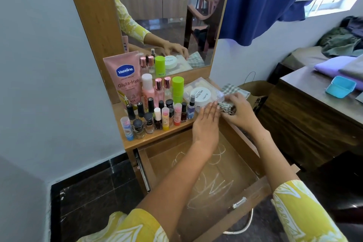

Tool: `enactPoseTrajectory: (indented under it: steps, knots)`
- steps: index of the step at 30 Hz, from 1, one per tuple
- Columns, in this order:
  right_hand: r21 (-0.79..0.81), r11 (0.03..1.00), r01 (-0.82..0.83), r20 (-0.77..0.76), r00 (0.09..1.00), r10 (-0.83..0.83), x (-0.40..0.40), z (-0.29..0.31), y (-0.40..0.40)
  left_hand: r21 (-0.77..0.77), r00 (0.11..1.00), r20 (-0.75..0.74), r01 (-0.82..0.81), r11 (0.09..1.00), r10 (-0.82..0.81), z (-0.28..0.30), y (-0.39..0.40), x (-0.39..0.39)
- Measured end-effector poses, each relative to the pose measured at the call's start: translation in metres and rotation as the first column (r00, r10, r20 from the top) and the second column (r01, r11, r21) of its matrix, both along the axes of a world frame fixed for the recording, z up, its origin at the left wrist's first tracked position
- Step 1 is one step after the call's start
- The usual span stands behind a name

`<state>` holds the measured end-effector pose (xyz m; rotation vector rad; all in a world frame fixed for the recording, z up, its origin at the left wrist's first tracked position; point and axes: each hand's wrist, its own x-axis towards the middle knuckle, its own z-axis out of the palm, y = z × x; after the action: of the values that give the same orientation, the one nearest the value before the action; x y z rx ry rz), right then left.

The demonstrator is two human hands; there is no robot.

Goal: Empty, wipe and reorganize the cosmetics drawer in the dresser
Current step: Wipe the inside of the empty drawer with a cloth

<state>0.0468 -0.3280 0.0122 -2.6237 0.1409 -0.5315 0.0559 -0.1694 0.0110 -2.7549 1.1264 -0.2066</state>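
The wooden drawer [253, 196] stands pulled out below the dresser top, with nothing in it; white scribble marks streak its floor. Many cosmetics crowd the dresser top [157, 137]: a pink Vaseline tube [125, 78], a green stick [178, 89], nail polish bottles [149, 122], a clear pouch with a white round jar [203, 95]. A checked cloth [233, 90] lies at the top's right end. My right hand [237, 110] grips the cloth's near, bunched part. My left hand [207, 124] lies flat, fingers together, beside it, touching the pouch's edge.
A mirror [169, 15] rises behind the cosmetics. A paper bag [255, 92] stands right of the dresser, then a dark table [306, 108] with a blue box [340, 86] and folded cloth. A blue curtain [265, 2] hangs above. A white cable lies on the floor under the drawer.
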Motion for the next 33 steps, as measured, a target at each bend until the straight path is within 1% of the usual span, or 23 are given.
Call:
enactPoseTrajectory:
  steps: [4, 9, 12, 15, 17, 21, 24, 26, 30, 33]
  knots:
    - [-0.006, 0.999, 0.039, 0.050, 0.998, -0.039, -0.008, -0.006, 0.007, -0.011, 1.000, -0.025, -0.001, 1.000, 0.001, 0.004, 0.000, -0.001]
    - [-0.116, 0.988, 0.104, 0.137, 0.987, -0.088, -0.025, 0.001, 0.023, -0.014, 0.999, -0.054, -0.007, 1.000, 0.006, 0.011, 0.003, 0.005]
    - [-0.080, 0.990, 0.117, 0.191, 0.977, -0.100, -0.048, 0.000, 0.034, -0.005, 0.998, -0.068, 0.001, 1.000, -0.001, 0.013, 0.011, 0.006]
    - [0.004, 0.993, 0.114, 0.246, 0.963, -0.112, -0.069, -0.004, 0.043, 0.001, 0.999, -0.033, 0.032, 1.000, -0.031, 0.012, 0.023, 0.002]
    - [0.063, 0.994, 0.089, 0.247, 0.964, -0.102, -0.079, -0.006, 0.046, -0.036, 0.998, -0.001, 0.066, 0.997, -0.066, 0.010, 0.031, -0.005]
    - [0.112, 0.990, 0.082, 0.263, 0.959, -0.109, -0.091, -0.013, 0.055, -0.114, 0.994, 0.014, 0.110, 0.987, -0.109, 0.003, 0.049, -0.015]
    - [0.143, 0.985, 0.100, 0.241, 0.961, -0.133, -0.094, -0.017, 0.061, -0.075, 0.990, 0.014, 0.144, 0.987, -0.143, -0.002, 0.061, -0.012]
    - [0.144, 0.984, 0.102, 0.219, 0.967, -0.133, -0.094, -0.019, 0.063, -0.076, 0.989, 0.007, 0.146, 0.986, -0.146, -0.003, 0.065, -0.009]
    - [0.161, 0.983, 0.089, 0.192, 0.974, -0.119, -0.093, -0.022, 0.071, -0.111, 0.986, -0.029, 0.162, 0.981, -0.166, -0.004, 0.079, -0.012]
    - [0.158, 0.986, 0.050, 0.186, 0.979, -0.079, -0.091, -0.020, 0.081, -0.192, 0.978, -0.134, 0.131, 0.973, -0.158, -0.011, 0.104, -0.028]
